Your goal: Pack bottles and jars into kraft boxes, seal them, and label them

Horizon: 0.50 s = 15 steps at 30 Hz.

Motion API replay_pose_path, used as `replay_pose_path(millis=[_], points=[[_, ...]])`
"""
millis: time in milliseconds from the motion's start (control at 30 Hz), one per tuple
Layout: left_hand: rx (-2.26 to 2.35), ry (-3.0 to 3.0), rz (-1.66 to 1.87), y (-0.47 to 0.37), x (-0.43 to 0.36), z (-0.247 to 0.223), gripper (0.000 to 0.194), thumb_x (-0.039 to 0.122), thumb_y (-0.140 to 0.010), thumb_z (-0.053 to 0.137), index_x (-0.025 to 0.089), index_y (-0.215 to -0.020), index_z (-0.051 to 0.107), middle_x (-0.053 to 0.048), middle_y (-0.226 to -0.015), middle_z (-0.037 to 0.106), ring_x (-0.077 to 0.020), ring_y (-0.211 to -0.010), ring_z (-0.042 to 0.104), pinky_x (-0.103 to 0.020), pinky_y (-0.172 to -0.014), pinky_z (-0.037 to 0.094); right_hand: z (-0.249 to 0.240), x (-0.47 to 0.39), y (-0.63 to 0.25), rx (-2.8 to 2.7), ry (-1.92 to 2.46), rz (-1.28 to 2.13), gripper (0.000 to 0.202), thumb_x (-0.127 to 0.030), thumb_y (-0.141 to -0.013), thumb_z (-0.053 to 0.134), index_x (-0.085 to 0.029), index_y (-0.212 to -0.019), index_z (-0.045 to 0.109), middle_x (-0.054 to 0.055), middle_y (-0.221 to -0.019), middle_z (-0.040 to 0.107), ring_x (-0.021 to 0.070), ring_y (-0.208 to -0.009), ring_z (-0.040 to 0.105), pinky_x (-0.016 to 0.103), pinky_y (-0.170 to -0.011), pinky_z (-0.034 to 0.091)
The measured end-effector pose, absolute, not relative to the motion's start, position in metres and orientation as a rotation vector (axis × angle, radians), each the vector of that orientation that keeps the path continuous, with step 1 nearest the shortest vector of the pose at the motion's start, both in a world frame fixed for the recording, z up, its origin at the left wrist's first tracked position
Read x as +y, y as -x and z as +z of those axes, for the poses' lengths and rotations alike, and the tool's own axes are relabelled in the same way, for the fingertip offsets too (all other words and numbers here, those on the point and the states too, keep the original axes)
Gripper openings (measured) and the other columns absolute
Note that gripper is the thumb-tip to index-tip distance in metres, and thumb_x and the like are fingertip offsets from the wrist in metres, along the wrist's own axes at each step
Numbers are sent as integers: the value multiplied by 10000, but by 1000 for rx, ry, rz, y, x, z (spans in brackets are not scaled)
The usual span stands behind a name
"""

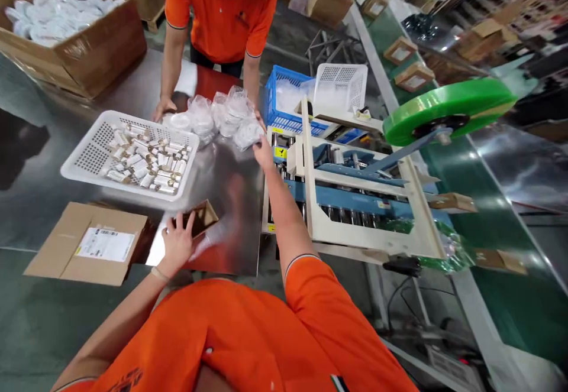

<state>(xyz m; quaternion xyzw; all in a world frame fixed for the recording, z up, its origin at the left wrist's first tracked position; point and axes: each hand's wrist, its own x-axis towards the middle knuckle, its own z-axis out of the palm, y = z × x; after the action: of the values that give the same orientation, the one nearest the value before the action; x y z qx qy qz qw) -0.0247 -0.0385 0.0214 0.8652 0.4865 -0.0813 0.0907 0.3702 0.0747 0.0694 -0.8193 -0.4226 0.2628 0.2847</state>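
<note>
Left hand point(177, 245) spreads its fingers against an open box point(203, 217), likely steadying it; right hand point(265, 153) meets bagged pieces point(245, 134), grip unclear.

Your table point(233, 203) looks like smooth, shiny metal, and it gleams like a mirror. The clear bags point(239, 114) are thin, crinkly, glossy plastic. The small box point(206, 216) is plain brown cardboard, and so is the big flat carton point(57, 244), which is dull and has a paper label point(106, 244). The white basket point(86, 155) is hard plastic. Your orange shirt point(239, 327) is soft-looking, matt cloth. The green tape roll point(461, 99) is smooth, shiny plastic.
</note>
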Motion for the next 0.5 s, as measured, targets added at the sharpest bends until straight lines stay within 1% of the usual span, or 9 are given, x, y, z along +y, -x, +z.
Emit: replay_pose_path(millis=[33, 67, 100, 167, 200, 267, 333, 400, 500], points=[[1445, -2571, -231, 26, -39, 20, 759, 337, -998, 676, 220, -1731, 519, -281, -1680, 488, -525, -1399, 522, -628, -1017, 570, 68, 94, -393, -1082, 2194, 514, 588, -344, -1007, 667, -127, -1554, 643, 220, -1624, 624, 317, -1606, 508, 511, -1308, 460], [1445, -2568, -227, 27, -38, 19, 732, 318, -1010, 653, 221, -1725, 532, -279, -1676, 495, -523, -1401, 528, -624, -1018, 572, 64, 110, -410, -1083, 2160, 441, 621, -336, -1006, 672, -121, -1585, 616, 223, -1647, 602, 309, -1599, 514, 515, -1318, 446], [1447, -2564, -229, 27, -38, 18, 714, 291, -1017, 636, 225, -1721, 540, -277, -1674, 500, -521, -1405, 533, -619, -1019, 576, 59, 123, -424, -1103, 2111, 427, 617, -333, -1007, 672, -123, -1584, 619, 217, -1622, 627, 303, -1546, 569, 516, -1293, 476], [1449, -2559, -233, 27, -37, 16, 715, 221, -1008, 621, 238, -1719, 546, -268, -1678, 502, -512, -1411, 543, -604, -1021, 583, 45, 141, -438, -1146, 2039, 476, 546, -338, -1023, 646, -130, -1528, 668, 195, -1507, 717, 288, -1395, 684, 498, -1206, 556], [1448, -2559, -231, 27, -37, 16, 730, 188, -993, 625, 245, -1718, 548, -264, -1683, 500, -507, -1413, 548, -595, -1025, 586, 38, 146, -440, -1158, 2037, 482, 499, -338, -1034, 625, -131, -1482, 699, 183, -1441, 756, 283, -1327, 719, 481, -1166, 582], [1440, -2564, -217, 27, -38, 14, 761, 148, -966, 642, 251, -1714, 553, -261, -1690, 494, -499, -1417, 551, -586, -1041, 584, 28, 150, -438, -1166, 2106, 405, 436, -316, -1045, 582, -117, -1398, 742, 180, -1361, 790, 288, -1272, 738, 458, -1147, 585], [1438, -2572, -208, 27, -39, 13, 768, 139, -955, 650, 251, -1709, 560, -259, -1690, 494, -493, -1420, 552, -586, -1061, 576, 23, 150, -432, -1242, 2188, 325, 412, -274, -1029, 562, -105, -1347, 762, 185, -1335, 795, 307, -1274, 727, 456, -1172, 558], [1437, -2576, -217, 27, -40, 11, 753, 143, -964, 636, 250, -1706, 566, -256, -1682, 503, -487, -1418, 554, -585, -1069, 572, 20, 150, -422, -1440, 2207, 332, 422, -226, -984, 579, -105, -1340, 771, 181, -1351, 789, 328, -1306, 702, 472, -1204, 530], [1441, -2562, -237, 27, -41, 11, 733, 144, -981, 595, 258, -1704, 567, -248, -1680, 508, -482, -1424, 549, -588, -1075, 565, 15, 152, -404, -1895, 2138, 422, 570, -114, -879, 645, -103, -1442, 733, 176, -1521, 717, 358, -1454, 611, 538, -1304, 441]])
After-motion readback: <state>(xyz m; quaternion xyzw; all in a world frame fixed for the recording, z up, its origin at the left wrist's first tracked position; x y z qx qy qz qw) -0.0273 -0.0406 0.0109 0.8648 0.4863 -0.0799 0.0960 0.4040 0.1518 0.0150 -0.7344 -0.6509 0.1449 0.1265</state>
